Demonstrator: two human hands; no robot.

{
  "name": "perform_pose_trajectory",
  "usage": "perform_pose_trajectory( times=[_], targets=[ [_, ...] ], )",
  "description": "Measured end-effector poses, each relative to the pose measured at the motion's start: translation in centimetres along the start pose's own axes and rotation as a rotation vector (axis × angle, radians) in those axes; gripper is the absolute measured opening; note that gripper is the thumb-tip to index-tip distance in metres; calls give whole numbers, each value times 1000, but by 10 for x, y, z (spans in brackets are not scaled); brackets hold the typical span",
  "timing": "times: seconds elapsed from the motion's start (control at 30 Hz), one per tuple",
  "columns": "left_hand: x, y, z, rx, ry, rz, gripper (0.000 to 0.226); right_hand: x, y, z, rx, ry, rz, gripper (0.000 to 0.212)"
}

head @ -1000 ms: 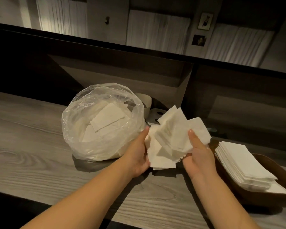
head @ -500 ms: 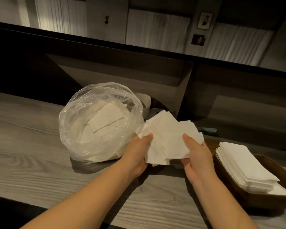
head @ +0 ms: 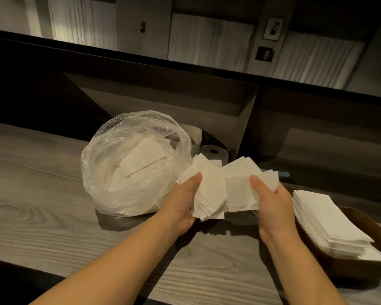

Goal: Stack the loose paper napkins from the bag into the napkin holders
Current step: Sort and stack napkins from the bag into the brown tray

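Now napkins (head: 224, 190) fanned wider between both hands.

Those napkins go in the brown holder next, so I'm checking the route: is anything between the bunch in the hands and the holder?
Nothing visible. The loose white paper napkins are held by both hands just left of the brown holder, already stacked with napkins.
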State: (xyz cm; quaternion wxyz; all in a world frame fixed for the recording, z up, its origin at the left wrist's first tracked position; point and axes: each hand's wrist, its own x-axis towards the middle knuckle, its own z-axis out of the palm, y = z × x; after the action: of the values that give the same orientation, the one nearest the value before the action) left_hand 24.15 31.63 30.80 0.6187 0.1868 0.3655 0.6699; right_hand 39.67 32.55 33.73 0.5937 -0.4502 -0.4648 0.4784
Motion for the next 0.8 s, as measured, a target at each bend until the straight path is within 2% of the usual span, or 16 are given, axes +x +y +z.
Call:
perform_pose_trajectory(
  times=[0.13,0.2,0.27,0.33,0.43,0.5,0.6,0.7,0.8],
  targets=[
    [1,0,-4,73,14,-9,13,4,-12,-11,240,77,24,22],
    [-2,2,-6,188,-35,-24,21,3,-20,-17,300,-5,57,27],
    [-5,3,-8,310,-108,-42,23,2,-23,-19,225,-168,115,40],
    [-5,4,-10,411,-153,-44,24,0,-18,-16,47,-280,172,41],
    [-8,6,-7,412,-189,-106,30,2,-8,-6,-220,-281,169,36],
    [-12,9,-3,388,-190,-181,32,5,-3,0,-302,-259,142,41],
    [-14,7,-4,494,-231,-183,28,7,3,4,-416,-236,78,50],
    [-12,5,-5,508,-188,-162,12,12,5,-1,-451,-248,75,40],
    [-7,7,-8,434,-128,-151,8,12,-3,-9,-275,-341,197,21]
  ],
)
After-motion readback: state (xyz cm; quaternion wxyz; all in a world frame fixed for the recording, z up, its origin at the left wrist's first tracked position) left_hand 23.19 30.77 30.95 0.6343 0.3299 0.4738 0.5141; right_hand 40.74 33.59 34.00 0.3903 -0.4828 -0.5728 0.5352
